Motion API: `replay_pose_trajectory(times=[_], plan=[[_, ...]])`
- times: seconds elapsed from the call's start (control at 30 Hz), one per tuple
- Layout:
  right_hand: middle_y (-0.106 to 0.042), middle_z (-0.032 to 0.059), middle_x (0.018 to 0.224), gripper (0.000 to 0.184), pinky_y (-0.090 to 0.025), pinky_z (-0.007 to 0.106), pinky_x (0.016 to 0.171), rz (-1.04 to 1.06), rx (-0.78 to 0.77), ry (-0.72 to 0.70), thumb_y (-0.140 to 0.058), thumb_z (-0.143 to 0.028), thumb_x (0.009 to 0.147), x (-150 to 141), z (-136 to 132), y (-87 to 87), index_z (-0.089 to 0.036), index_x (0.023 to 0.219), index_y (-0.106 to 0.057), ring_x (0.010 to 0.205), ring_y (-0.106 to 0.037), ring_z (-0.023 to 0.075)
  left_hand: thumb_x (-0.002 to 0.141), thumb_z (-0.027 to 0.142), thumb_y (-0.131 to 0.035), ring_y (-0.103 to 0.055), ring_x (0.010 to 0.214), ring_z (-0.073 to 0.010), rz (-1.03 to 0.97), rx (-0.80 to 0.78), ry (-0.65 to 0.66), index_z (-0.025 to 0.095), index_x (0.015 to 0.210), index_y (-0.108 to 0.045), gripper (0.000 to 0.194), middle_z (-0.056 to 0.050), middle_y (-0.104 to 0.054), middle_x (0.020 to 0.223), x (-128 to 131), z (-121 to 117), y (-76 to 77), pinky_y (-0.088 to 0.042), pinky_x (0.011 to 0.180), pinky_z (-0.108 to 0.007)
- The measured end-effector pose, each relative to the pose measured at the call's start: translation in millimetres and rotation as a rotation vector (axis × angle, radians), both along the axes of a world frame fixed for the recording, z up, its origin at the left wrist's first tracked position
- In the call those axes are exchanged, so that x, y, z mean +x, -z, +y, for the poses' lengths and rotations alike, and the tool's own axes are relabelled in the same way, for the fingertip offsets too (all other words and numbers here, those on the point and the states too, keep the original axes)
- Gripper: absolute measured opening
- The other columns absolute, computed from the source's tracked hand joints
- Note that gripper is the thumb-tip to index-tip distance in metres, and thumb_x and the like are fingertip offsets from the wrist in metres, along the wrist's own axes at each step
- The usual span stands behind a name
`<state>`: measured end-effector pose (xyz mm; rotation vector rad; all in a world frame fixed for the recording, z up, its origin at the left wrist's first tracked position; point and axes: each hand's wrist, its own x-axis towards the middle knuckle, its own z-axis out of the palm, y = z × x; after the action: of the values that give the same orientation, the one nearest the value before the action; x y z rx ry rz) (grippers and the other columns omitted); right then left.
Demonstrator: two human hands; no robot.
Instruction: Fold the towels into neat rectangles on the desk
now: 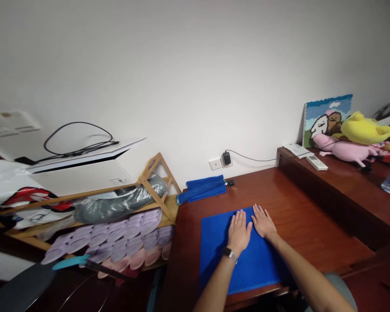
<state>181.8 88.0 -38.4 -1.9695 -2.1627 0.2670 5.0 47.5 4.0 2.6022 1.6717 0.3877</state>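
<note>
Head view shows me, from the left, a folded blue cloth (pixel 206 189) near the wall (pixel 182 95), perhaps put there to leave room. Nearer, a blue towel (pixel 214 255) lies spread on the wooden desk (pixel 302 212). The left hand (pixel 238 232) rests flat upon it, fingers straight, grasping nothing. The right hand (pixel 263 222), equally unclenched, lies over its right edge; both palms, I judge, keep it flat.

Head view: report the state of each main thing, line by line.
Bright blue rectangular fabric cloth: laid flat
Left hand: open, palm down
Right hand: open, palm down
Second blue fabric cloth: loosely folded
Black plastic adapter: plugged in
White oblong remote: lying flat
Yellow plush toy: atop pink plush toy
</note>
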Motion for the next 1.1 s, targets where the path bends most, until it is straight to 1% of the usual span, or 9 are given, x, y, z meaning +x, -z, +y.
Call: replay_pose_trajectory(times=[0.1, 0.2, 0.3, 0.5, 0.6, 0.8, 0.9, 1.0, 1.1], plan=[[-0.023, 0.0089, 0.173, 0.066, -0.016, 0.049, 0.131, -0.019, 0.009, -0.026, -0.021, -0.036, 0.105, 1, 2, 6.4, -0.011, 0.165, -0.029, 0.161, -0.017, 0.0254, 0.109, 0.047, -0.014, -0.025, 0.160, -0.0234, -0.028, -0.102, 0.038, 0.016, 0.166, -0.030, 0.066, -0.009, -0.033, 0.171, 34, 22, 14.4, -0.024, 0.131, -0.047], [-0.023, 0.0090, 0.173, 0.066, -0.016, 0.048, 0.131, -0.015, 0.003, -0.010, -0.019, -0.037, 0.106, 1, 4, 8.4, -0.010, 0.166, -0.026, 0.162, -0.016, 0.0244, 0.109, 0.050, -0.015, -0.024, 0.160, -0.0230, -0.031, -0.123, 0.017, 0.017, 0.166, -0.030, 0.067, -0.008, -0.033, 0.171, 25, 28, 29.7, -0.022, 0.132, -0.047], [-0.024, 0.0091, 0.173, 0.067, -0.015, 0.048, 0.131, 0.004, 0.004, 0.007, -0.017, -0.040, 0.107, 1, 3, 6.3, -0.011, 0.166, -0.025, 0.161, -0.018, 0.0238, 0.109, 0.051, -0.018, -0.025, 0.160, -0.0242, 0.002, -0.088, -0.076, 0.018, 0.165, -0.031, 0.067, -0.008, -0.033, 0.171, -25, 28, 33.7, -0.023, 0.131, -0.049], [-0.025, 0.0101, 0.172, 0.067, -0.014, 0.048, 0.131, 0.004, -0.001, 0.013, -0.017, -0.041, 0.107, 1, 2, 3.0, -0.011, 0.167, -0.024, 0.161, -0.018, 0.0236, 0.109, 0.036, -0.018, -0.031, 0.157, -0.0243, 0.108, -0.045, -0.278, 0.016, 0.165, -0.032, 0.061, -0.010, -0.034, 0.169, -164, 24, 35.0, -0.029, 0.128, -0.048], [-0.024, 0.0094, 0.173, 0.068, -0.014, 0.047, 0.131, -0.010, -0.015, 0.012, -0.017, -0.041, 0.107, 1, 1, 1.6, -0.010, 0.166, -0.025, 0.161, -0.018, 0.0237, 0.108, 0.036, -0.017, -0.031, 0.157, -0.0231, 0.104, -0.049, -0.317, 0.014, 0.165, -0.030, 0.062, -0.010, -0.032, 0.170, -194, 23, 40.4, -0.029, 0.128, -0.046], [-0.023, 0.0092, 0.173, 0.068, -0.015, 0.047, 0.131, -0.042, -0.057, 0.032, -0.016, -0.041, 0.107, -3, 0, -14.4, -0.010, 0.167, -0.023, 0.161, -0.017, 0.0239, 0.108, 0.039, -0.012, -0.029, 0.158, -0.0213, 0.078, -0.059, -0.331, 0.011, 0.164, -0.031, 0.066, -0.010, -0.030, 0.170, -185, 20, 34.9, -0.024, 0.130, -0.044], [-0.022, 0.0087, 0.173, 0.067, -0.015, 0.048, 0.131, -0.041, -0.038, 0.052, -0.016, -0.041, 0.107, -6, -12, -21.1, -0.011, 0.167, -0.022, 0.161, -0.017, 0.0241, 0.108, 0.040, -0.012, -0.029, 0.158, -0.0211, 0.067, -0.059, -0.338, 0.012, 0.164, -0.032, 0.066, -0.009, -0.031, 0.170, -183, 18, 30.8, -0.024, 0.130, -0.044], [-0.025, 0.0065, 0.173, 0.067, -0.015, 0.050, 0.131, -0.022, 0.085, 0.013, -0.016, -0.046, 0.108, -3, -44, -13.0, -0.016, 0.167, -0.025, 0.161, -0.019, 0.0240, 0.108, 0.041, -0.016, -0.031, 0.158, -0.0218, 0.046, -0.036, -0.345, 0.016, 0.165, -0.032, 0.064, -0.009, -0.034, 0.170, -183, 17, 31.2, -0.025, 0.130, -0.045], [-0.030, 0.0034, 0.171, 0.067, -0.018, 0.051, 0.131, -0.003, 0.140, -0.023, -0.017, -0.052, 0.108, 10, -89, 7.0, -0.021, 0.167, -0.027, 0.160, -0.022, 0.0248, 0.108, 0.042, -0.018, -0.032, 0.157, -0.0219, 0.037, -0.029, -0.351, 0.017, 0.165, -0.032, 0.064, -0.009, -0.035, 0.169, -183, 16, 31.8, -0.026, 0.129, -0.045]])
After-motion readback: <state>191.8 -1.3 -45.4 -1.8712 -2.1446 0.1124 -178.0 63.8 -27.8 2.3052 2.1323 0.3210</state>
